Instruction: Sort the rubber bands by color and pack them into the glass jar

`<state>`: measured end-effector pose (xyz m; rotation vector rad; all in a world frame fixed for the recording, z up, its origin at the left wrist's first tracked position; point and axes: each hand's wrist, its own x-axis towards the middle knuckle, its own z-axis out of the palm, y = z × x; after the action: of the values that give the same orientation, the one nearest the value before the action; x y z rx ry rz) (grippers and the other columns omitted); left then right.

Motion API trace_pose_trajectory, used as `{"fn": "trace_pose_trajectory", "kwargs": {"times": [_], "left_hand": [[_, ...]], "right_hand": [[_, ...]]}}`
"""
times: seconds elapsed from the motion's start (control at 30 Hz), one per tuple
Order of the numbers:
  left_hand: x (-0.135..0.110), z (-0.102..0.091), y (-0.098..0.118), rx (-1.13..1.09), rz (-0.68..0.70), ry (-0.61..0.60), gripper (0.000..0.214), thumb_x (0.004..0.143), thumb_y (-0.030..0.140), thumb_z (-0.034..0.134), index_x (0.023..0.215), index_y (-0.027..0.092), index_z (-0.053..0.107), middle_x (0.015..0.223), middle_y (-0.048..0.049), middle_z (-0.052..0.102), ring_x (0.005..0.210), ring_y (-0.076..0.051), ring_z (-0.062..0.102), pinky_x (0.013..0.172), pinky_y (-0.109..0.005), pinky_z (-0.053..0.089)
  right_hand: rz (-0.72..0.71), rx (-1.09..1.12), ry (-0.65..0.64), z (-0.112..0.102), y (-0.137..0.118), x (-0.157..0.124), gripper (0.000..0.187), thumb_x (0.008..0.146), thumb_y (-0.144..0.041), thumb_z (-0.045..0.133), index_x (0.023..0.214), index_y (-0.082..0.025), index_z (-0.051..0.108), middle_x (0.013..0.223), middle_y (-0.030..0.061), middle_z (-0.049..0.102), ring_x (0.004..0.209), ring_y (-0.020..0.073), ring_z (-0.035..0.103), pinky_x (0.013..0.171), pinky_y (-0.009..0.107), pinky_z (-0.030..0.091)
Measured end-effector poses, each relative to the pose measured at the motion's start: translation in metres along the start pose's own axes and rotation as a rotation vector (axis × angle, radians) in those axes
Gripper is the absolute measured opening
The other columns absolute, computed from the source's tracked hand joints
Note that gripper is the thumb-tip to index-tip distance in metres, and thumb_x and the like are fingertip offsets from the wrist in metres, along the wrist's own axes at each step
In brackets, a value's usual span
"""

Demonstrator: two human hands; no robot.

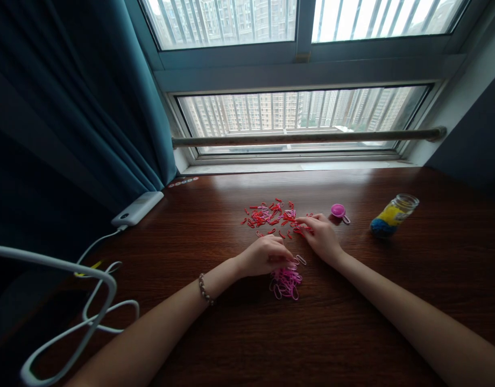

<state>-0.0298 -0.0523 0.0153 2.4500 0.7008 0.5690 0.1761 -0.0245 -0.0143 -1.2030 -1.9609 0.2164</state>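
My left hand (pixel 269 255) hovers at the top of a small heap of purple-pink paper clips (pixel 287 282). Its fingers are curled together, and whatever they hold is hidden. A pale pink clip (pixel 300 260) lies just right of the fingertips. With fingers stretched forward and somewhat apart, my right hand (pixel 320 236) touches the right side of a scattered pile of red and pink paper clips (pixel 267 214). Some red clips lie under and beside its fingers. No clip can be made out in its grasp.
A pink scoop (pixel 338 211) lies beyond my right hand. Farther right, a glass jar (pixel 394 216) with a yellow label and blue contents leans at a tilt. At left are a white power strip (pixel 138 208), a looping white cable (pixel 106 279) and a blue curtain (pixel 138 123). A window stands behind the wooden table (pixel 336 333).
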Motion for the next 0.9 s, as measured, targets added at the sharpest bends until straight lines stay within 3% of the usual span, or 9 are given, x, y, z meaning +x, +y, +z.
{"fn": "trace_pose_trajectory", "kwargs": {"times": [0.1, 0.17, 0.23, 0.4, 0.63, 0.8, 0.9], "left_hand": [[-0.001, -0.008, -0.011, 0.149, -0.076, 0.199, 0.028, 0.084, 0.037, 0.046, 0.081, 0.019, 0.067, 0.074, -0.0059, 0.063, 0.074, -0.016, 0.053, 0.076, -0.029, 0.041], [-0.002, -0.015, -0.022, 0.287, -0.144, 0.346, 0.027, 0.085, 0.036, 0.044, 0.085, 0.019, 0.066, 0.087, -0.0068, 0.064, 0.087, -0.018, 0.051, 0.085, -0.033, 0.037], [-0.004, -0.022, -0.035, 0.424, -0.229, 0.415, 0.025, 0.084, 0.036, 0.045, 0.092, 0.021, 0.064, 0.101, -0.0066, 0.062, 0.102, -0.021, 0.046, 0.093, -0.038, 0.03], [-0.006, -0.024, -0.058, 0.526, -0.37, 0.358, 0.026, 0.087, 0.036, 0.041, 0.101, 0.025, 0.06, 0.116, -0.0038, 0.058, 0.117, -0.024, 0.036, 0.098, -0.046, 0.02], [-0.006, -0.019, -0.064, 0.498, -0.395, 0.264, 0.031, 0.088, 0.035, 0.038, 0.116, 0.032, 0.051, 0.126, -0.002, 0.051, 0.125, -0.025, 0.027, 0.101, -0.056, 0.009], [-0.006, -0.02, -0.064, 0.494, -0.396, 0.264, 0.032, 0.088, 0.034, 0.036, 0.116, 0.028, 0.051, 0.124, -0.0042, 0.053, 0.124, -0.024, 0.031, 0.101, -0.055, 0.007], [-0.006, -0.021, -0.063, 0.484, -0.384, 0.281, 0.03, 0.089, 0.032, 0.035, 0.111, 0.026, 0.054, 0.119, -0.005, 0.056, 0.121, -0.023, 0.034, 0.102, -0.053, 0.008]], "right_hand": [[-0.07, -0.06, -0.049, 0.002, 0.0, -0.001, 0.017, 0.081, -0.022, 0.053, 0.087, -0.026, 0.069, 0.088, 0.0023, 0.069, 0.085, 0.0223, 0.05, 0.078, 0.038, 0.042], [-0.08, -0.1, -0.051, 0.002, 0.0, -0.001, 0.017, 0.082, -0.025, 0.053, 0.082, -0.026, 0.07, 0.09, 0.002, 0.068, 0.084, 0.0221, 0.049, 0.079, 0.039, 0.041], [-0.071, -0.139, -0.039, 0.003, 0.0, -0.002, 0.018, 0.082, -0.026, 0.052, 0.082, -0.025, 0.07, 0.09, 0.0025, 0.068, 0.085, 0.0226, 0.048, 0.08, 0.04, 0.041], [-0.046, -0.17, -0.035, 0.003, -0.003, -0.004, 0.02, 0.083, -0.024, 0.05, 0.082, -0.022, 0.07, 0.089, 0.0042, 0.068, 0.087, 0.0234, 0.049, 0.08, 0.041, 0.041], [-0.06, -0.134, -0.048, 0.004, -0.001, -0.004, 0.022, 0.084, -0.022, 0.047, 0.079, -0.022, 0.069, 0.089, 0.0055, 0.068, 0.089, 0.0232, 0.052, 0.082, 0.042, 0.042], [-0.072, -0.115, -0.084, 0.005, -0.001, -0.003, 0.023, 0.085, -0.021, 0.045, 0.082, -0.019, 0.068, 0.092, 0.0072, 0.066, 0.09, 0.0227, 0.055, 0.084, 0.042, 0.043], [-0.066, -0.043, -0.024, 0.005, -0.004, -0.003, 0.025, 0.086, -0.022, 0.042, 0.089, -0.018, 0.067, 0.096, 0.0091, 0.065, 0.09, 0.0222, 0.057, 0.084, 0.04, 0.045]]}}
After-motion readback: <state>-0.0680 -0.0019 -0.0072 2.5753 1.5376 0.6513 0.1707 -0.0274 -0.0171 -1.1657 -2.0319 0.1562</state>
